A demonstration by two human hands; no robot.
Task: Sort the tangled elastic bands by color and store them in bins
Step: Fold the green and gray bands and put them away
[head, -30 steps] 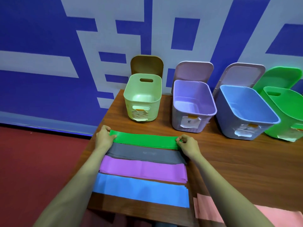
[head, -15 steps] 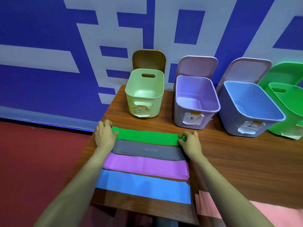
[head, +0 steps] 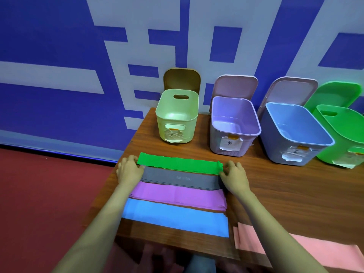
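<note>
Four flat stacks of elastic bands lie side by side on the wooden table (head: 285,194): green (head: 177,162) farthest, then grey (head: 177,179), purple (head: 177,196) and blue (head: 175,217) nearest. My left hand (head: 129,170) pinches the left end of the green bands. My right hand (head: 233,174) pinches their right end, which is slightly bunched. Behind stand four open bins: pale green (head: 194,123), purple (head: 216,138), blue (head: 269,142) and bright green (head: 334,154).
Pink bands (head: 295,247) lie at the table's near right. Bin lids lean against the blue and white wall. The table's left edge drops to a red floor (head: 39,194). Paper labels hang on the bin fronts.
My hands stay at the ends of the green bands; the right end is now a little bunched. The view has shifted slightly.
</note>
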